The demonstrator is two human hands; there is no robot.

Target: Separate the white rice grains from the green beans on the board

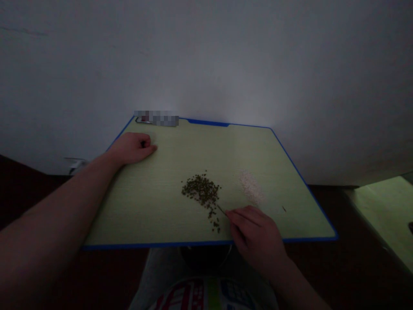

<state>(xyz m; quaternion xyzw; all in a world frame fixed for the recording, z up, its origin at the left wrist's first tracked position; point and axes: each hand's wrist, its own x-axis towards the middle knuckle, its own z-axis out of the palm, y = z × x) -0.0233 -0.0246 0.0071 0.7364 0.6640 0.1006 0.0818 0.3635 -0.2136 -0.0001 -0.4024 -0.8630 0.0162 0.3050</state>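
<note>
A loose pile of small green beans lies near the middle of the light green tabletop, with several stray beans trailing toward the front edge. My right hand pinches a thin stick between thumb and fingers. The stick's tip reaches the right side of the beans. Just beyond that hand, a patch of white grains, rice-like, is spread on the table. My left hand rests at the table's left side, fingers curled in and thumb forward, apart from both piles.
Blue edging runs around the table. A partly blurred-out object sits at the far left corner. On the right lies a small dark sliver. The wall stands right behind the table. Below the front edge is a dark round object.
</note>
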